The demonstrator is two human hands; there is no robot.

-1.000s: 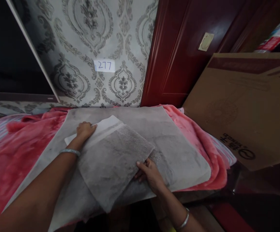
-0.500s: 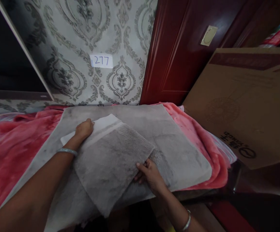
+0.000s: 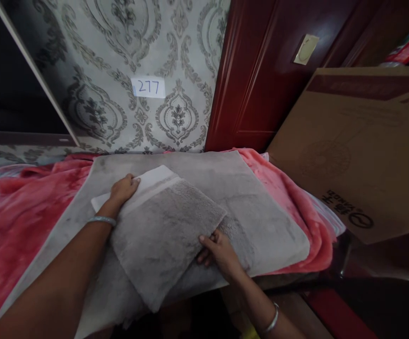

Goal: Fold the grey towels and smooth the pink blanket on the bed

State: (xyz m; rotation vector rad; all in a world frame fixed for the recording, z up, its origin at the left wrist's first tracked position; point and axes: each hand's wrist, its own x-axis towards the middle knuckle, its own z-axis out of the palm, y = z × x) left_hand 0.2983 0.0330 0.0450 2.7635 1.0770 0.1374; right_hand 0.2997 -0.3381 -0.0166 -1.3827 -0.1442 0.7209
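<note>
Grey cloth [image 3: 165, 235] was pinched by the right hand [image 3: 220, 254], seemingly for steadiness; left hand [image 3: 122, 189] was placed far left, grip undetermined.

So both arms are bare as far as I can see, and the only things worn are bangles. Just behind the left hand [image 3: 124, 188] there's a chunky pale bangle [image 3: 102, 220], kinda grey-blue, rounded, with a slightly mottled look. The right one's different: a thin shiny silver band [image 3: 273, 320], sitting well back from the right hand [image 3: 219, 252], up the forearm [image 3: 254, 296]. Looks like plain polished metal, but it's too small to make out any engraving.
</note>
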